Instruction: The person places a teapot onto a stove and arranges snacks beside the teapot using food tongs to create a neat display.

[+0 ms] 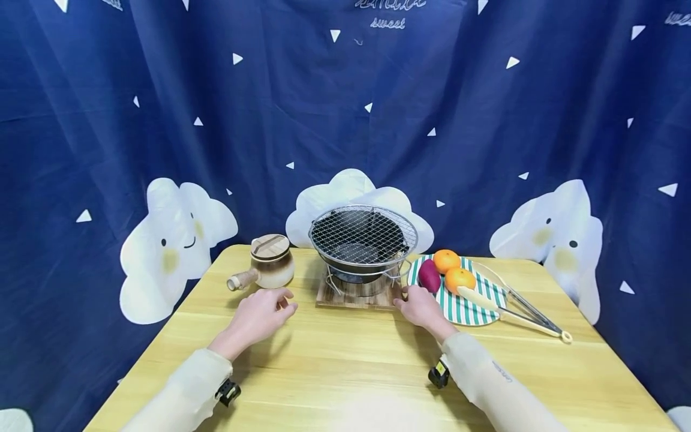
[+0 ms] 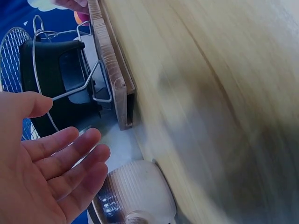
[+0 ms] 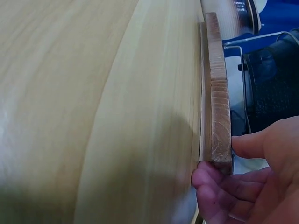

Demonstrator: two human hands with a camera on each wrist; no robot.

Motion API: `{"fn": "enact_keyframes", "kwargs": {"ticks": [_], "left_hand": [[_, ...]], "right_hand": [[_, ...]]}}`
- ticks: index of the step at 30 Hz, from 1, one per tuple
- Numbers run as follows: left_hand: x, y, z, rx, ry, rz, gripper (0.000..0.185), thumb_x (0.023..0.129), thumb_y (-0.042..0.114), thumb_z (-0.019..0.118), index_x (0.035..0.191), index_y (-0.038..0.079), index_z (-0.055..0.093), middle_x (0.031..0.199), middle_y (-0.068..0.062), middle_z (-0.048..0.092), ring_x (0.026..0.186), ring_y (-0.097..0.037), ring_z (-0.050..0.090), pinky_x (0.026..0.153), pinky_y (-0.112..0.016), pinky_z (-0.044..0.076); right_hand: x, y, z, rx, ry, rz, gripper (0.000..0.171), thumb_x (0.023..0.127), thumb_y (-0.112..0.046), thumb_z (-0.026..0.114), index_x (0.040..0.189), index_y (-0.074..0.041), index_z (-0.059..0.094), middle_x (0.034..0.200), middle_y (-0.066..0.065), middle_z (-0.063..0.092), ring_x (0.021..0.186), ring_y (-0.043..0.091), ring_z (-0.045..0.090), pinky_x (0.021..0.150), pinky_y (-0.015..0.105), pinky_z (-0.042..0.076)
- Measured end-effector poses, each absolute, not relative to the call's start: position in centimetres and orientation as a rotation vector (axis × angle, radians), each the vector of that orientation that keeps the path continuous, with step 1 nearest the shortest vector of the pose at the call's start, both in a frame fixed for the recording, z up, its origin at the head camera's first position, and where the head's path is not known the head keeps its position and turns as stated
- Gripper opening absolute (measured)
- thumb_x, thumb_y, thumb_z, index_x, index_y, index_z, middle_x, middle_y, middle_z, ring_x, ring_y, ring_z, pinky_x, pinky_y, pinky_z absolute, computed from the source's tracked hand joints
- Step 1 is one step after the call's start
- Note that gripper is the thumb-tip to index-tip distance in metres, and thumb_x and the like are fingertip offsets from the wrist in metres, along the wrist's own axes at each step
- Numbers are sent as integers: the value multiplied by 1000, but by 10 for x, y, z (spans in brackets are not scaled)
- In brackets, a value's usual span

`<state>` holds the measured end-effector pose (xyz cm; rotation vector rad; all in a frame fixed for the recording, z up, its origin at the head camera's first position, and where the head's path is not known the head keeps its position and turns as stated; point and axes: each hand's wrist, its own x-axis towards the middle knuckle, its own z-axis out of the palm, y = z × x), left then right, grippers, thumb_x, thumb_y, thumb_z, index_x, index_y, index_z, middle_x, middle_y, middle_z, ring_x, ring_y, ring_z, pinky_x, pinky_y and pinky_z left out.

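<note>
A black tabletop grill (image 1: 356, 267) with a round wire mesh (image 1: 367, 231) on top stands on a wooden board (image 1: 356, 300). At the board's front right corner, my right hand (image 1: 422, 307) pinches the wood (image 3: 220, 107), thumb (image 3: 250, 145) on the upper face and fingers curled at the edge below. My left hand (image 1: 261, 315) hovers left of the board with relaxed, slightly bent fingers (image 2: 77, 151), holding nothing. Just beyond it sits a brown-and-cream clay pot (image 1: 278, 270) with a wooden lid (image 1: 270, 246) and a side handle (image 1: 243, 279).
Right of the grill lies a green-striped plate (image 1: 475, 313) bearing two oranges (image 1: 460, 280) and a purple oval item (image 1: 429, 276). Cream-tipped tongs (image 1: 531, 321) lean across its rim onto the table (image 1: 335, 360). Behind the table hangs a blue curtain (image 1: 302, 108).
</note>
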<state>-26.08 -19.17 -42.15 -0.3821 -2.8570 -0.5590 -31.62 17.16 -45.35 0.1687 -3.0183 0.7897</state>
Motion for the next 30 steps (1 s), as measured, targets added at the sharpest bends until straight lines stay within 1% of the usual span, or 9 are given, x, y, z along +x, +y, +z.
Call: {"fn": "enact_keyframes", "kwargs": {"ticks": [2, 5, 10, 12, 15, 17, 21, 26, 30], "left_hand": [[-261, -191, -421, -381, -2858, -557, 31, 93, 40, 65, 113, 16, 72, 87, 12, 70, 79, -11, 66, 69, -39, 55], [-262, -191, -420, -376, -2859, -562, 32, 94, 40, 65, 113, 16, 72, 87, 12, 70, 80, -12, 67, 69, -39, 55], [-260, -191, -421, -362, -2865, -572, 30, 93, 41, 66, 112, 18, 72, 87, 12, 69, 79, -11, 66, 69, -39, 55], [-260, -192, -422, -357, -2865, -570, 29, 93, 41, 65, 111, 19, 72, 86, 12, 69, 78, -9, 65, 69, -38, 54], [-261, -193, -420, -366, -2850, -561, 30, 93, 41, 65, 111, 18, 72, 89, 11, 71, 80, -11, 67, 70, -39, 55], [-262, -194, -418, -373, -2838, -548, 32, 93, 41, 65, 112, 17, 73, 93, 8, 73, 84, -14, 68, 72, -41, 56], [-264, -195, -410, -369, -2807, -544, 31, 93, 40, 65, 111, 16, 74, 100, -1, 74, 92, -21, 70, 76, -45, 57], [-266, -200, -400, -368, -2787, -532, 26, 92, 39, 65, 106, 18, 74, 99, -3, 75, 93, -22, 70, 77, -46, 58], [-269, -206, -394, -378, -2759, -494, 27, 93, 37, 64, 106, 16, 75, 100, -3, 75, 94, -24, 70, 80, -49, 56]], "right_hand": [[-316, 172, -453, 166, -3019, 779, 40, 94, -27, 68, 124, 0, 68, 77, 7, 63, 63, 20, 54, 51, 30, 39], [-316, 171, -451, 158, -3038, 760, 38, 95, -27, 66, 122, 0, 68, 77, 8, 62, 63, 22, 54, 50, 31, 38], [-316, 171, -454, 146, -3073, 727, 37, 96, -29, 66, 122, -2, 68, 89, 12, 66, 73, 24, 57, 55, 34, 43], [-315, 170, -453, 153, -3071, 726, 37, 96, -28, 66, 122, -2, 67, 90, 11, 66, 74, 24, 58, 55, 34, 43], [-314, 171, -450, 154, -3068, 735, 37, 96, -28, 65, 123, -2, 67, 87, 11, 65, 71, 24, 58, 53, 34, 43], [-314, 172, -448, 154, -3074, 734, 36, 96, -28, 65, 121, -3, 67, 83, 10, 64, 68, 23, 57, 51, 33, 42], [-316, 175, -448, 154, -3068, 715, 36, 95, -29, 66, 121, -3, 69, 81, 10, 64, 68, 23, 57, 52, 32, 41], [-318, 175, -451, 158, -3070, 734, 37, 95, -30, 67, 121, -4, 69, 74, 7, 61, 64, 22, 55, 50, 31, 40], [-317, 173, -452, 146, -3076, 764, 36, 95, -30, 67, 120, -4, 69, 73, 6, 59, 63, 21, 54, 50, 31, 39]]}}
